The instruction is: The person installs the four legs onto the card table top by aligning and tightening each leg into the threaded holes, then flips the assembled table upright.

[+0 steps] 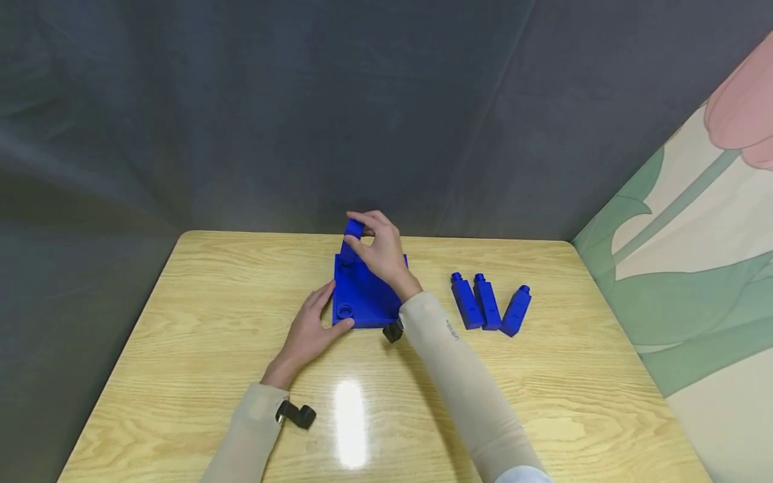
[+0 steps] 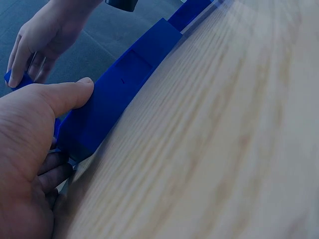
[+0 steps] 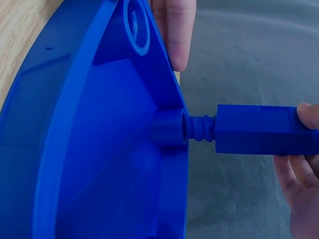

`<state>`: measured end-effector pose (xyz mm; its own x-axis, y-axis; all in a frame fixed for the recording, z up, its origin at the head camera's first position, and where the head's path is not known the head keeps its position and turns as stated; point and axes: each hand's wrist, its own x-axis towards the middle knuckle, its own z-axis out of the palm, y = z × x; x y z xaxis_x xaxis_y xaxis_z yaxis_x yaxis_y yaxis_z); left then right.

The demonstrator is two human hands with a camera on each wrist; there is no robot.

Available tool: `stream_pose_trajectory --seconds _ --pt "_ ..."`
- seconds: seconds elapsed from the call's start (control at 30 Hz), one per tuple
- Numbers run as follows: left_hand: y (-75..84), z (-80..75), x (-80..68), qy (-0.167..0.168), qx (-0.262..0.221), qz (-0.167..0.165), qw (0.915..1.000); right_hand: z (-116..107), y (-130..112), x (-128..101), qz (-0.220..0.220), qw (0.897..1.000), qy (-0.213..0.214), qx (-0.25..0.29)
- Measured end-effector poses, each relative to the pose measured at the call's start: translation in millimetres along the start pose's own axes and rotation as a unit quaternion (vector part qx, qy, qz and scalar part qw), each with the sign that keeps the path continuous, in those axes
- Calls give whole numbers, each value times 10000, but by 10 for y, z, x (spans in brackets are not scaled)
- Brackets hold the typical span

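Note:
A square blue plate [image 1: 362, 298] with round sockets lies flat on the wooden table [image 1: 181, 322]. My left hand [image 1: 311, 329] rests at its near left corner, thumb [image 2: 70, 94] on the plate's edge [image 2: 119, 94], fingers fairly straight. My right hand [image 1: 377, 248] pinches a blue square leg [image 1: 352, 231] upright over the plate's far left corner. In the right wrist view the leg [image 3: 259, 129] has its threaded tip at the mouth of a round socket [image 3: 172, 128], and the left thumb [image 3: 174, 30] shows beside another socket [image 3: 135, 27].
Three more blue legs [image 1: 488, 305] with threaded tips lie side by side on the table right of the plate. A dark grey backdrop [image 1: 302, 114] hangs behind the table. A flowered panel [image 1: 712, 235] stands on the right.

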<state>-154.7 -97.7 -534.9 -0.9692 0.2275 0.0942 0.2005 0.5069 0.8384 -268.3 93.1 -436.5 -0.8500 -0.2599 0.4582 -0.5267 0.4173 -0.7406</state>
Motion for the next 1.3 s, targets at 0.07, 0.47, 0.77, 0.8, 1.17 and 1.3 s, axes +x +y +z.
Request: stream_pose_trajectory --seconds 0.07,0.47,0.77,0.8,1.17,1.3 --pt "-3 3 0 -4 15 10 10000 12 -2 8 13 10000 -17 -66" --pt "-12 -2 5 4 69 -4 10000 59 -2 21 157 9995 -234 -153" --pt "-13 6 -9 -3 40 17 10000 95 47 -11 263 9987 -324 -301" --pt "-12 7 -9 -6 41 21 10000 96 49 -15 262 9987 -312 -303" --pt "-10 -9 -19 7 22 14 10000 102 55 -35 276 9988 -409 28" --pt "-11 -13 -20 30 22 37 10000 79 66 -45 320 9974 -566 325"
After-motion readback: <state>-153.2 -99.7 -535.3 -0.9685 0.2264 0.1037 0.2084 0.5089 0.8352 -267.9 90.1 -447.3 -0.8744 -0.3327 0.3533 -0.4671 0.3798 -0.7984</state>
